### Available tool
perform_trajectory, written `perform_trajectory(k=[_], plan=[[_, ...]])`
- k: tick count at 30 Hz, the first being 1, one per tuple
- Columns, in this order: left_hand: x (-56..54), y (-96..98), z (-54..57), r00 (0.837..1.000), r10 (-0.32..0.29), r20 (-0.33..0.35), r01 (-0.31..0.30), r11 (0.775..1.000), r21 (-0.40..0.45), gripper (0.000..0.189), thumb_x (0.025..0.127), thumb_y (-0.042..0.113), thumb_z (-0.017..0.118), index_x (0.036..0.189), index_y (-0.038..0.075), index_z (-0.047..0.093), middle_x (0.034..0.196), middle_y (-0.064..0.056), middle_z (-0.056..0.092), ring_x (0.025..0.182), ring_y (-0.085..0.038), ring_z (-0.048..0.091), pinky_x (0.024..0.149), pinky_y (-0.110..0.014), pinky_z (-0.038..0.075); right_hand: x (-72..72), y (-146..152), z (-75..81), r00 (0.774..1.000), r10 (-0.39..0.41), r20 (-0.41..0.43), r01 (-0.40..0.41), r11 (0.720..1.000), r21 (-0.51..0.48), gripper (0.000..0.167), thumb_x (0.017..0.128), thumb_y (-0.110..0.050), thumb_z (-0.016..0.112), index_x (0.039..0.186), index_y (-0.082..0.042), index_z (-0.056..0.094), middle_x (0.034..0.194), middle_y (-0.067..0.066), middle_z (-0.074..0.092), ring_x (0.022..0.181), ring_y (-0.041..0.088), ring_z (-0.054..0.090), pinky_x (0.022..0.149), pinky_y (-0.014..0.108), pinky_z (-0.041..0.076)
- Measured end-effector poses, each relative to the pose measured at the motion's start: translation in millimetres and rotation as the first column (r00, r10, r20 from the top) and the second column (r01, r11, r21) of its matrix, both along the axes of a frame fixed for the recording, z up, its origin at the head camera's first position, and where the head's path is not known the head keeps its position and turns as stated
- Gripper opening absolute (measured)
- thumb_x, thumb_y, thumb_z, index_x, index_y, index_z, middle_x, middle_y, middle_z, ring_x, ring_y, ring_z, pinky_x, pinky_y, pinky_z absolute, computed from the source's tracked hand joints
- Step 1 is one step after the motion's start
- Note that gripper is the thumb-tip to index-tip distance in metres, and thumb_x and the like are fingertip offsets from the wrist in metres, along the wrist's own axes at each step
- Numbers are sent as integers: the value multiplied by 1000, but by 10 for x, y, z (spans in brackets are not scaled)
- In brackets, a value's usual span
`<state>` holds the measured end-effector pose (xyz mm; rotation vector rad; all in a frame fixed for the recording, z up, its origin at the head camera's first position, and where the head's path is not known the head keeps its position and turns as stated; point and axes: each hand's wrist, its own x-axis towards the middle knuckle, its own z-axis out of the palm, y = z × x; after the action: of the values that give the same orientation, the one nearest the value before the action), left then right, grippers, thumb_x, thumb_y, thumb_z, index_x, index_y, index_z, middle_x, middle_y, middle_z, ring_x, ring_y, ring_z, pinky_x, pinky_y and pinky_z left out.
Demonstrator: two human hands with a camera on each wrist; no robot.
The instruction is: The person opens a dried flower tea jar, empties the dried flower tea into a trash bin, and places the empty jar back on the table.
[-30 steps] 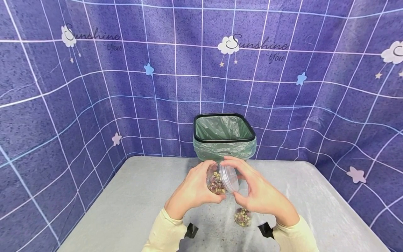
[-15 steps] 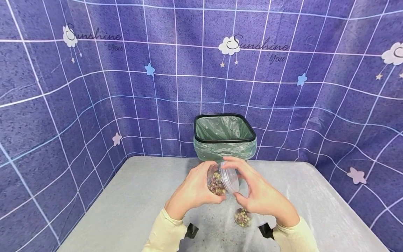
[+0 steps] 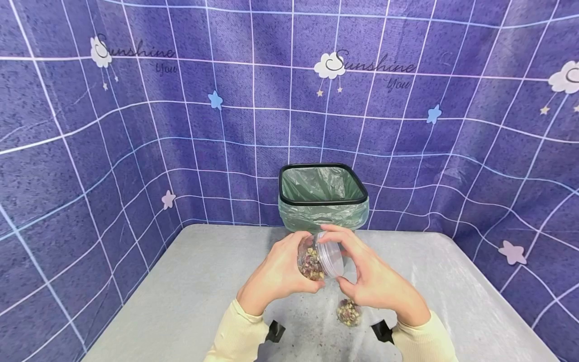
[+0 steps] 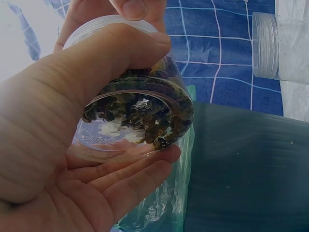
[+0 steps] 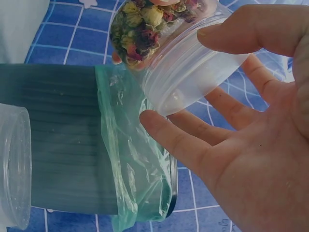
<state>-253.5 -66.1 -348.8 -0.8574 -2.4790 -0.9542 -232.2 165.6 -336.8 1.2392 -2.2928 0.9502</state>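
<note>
My left hand (image 3: 282, 269) grips a clear plastic jar (image 3: 309, 259), tipped on its side over the table, its lidded end facing right. Dried flower buds, yellow and dark red, fill part of it. Thumb and fingers wrap the jar's body near its base in the left wrist view. My right hand (image 3: 373, 269) holds the clear screw lid (image 3: 332, 258) at the jar's mouth, thumb on one side, fingers curved round the other. Below them a second clear jar (image 3: 348, 312) with similar dried flowers stands on the table; its ridged top (image 4: 265, 46) shows in the left wrist view.
Beyond the hands stands a dark bin (image 5: 53, 140) with a black rim (image 3: 323, 203) and a green plastic liner (image 3: 321, 216). Small dark crumbs dot the grey table (image 3: 203, 281) near its front. A blue gridded curtain (image 3: 253, 125) hangs around the table.
</note>
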Motion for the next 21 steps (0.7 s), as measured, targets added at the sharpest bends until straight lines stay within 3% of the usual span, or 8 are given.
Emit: perform_trajectory(k=[5,9,15,21], plan=[[13,-4,8,1000,10,7,-10,1000,-3,91,57,32,98,135,9,57,119,-1,67,107,-18,64,93,-37,55,-2,10,17,1000,-11,-8,11,1000,15,94,72,5,74,156,-21,39,167,1,29,151,26,35,108,50,48],[17,-6,12,1000,11,5,-11,1000,-4,90,58,32,97,135,9,57,120,-1,67,107,-17,64,94,-37,55,10,14,38,999,-36,3,36,999,-4,89,84,-11,79,160,-22,33,167,-1,28,153,25,30,115,46,42],[25,-8,14,1000,8,14,-8,1000,3,88,59,32,97,134,9,57,120,-1,67,108,-17,64,94,-38,54,23,-3,33,994,-99,40,100,995,-19,81,94,-31,76,162,-26,31,166,-4,31,153,22,31,111,46,46],[23,-2,8,1000,11,9,-11,1000,-3,88,59,33,97,134,9,57,120,-1,67,108,-17,64,94,-37,54,12,-19,11,987,-133,91,137,990,-44,72,100,-31,68,162,-30,31,162,-2,39,143,22,46,104,43,53]])
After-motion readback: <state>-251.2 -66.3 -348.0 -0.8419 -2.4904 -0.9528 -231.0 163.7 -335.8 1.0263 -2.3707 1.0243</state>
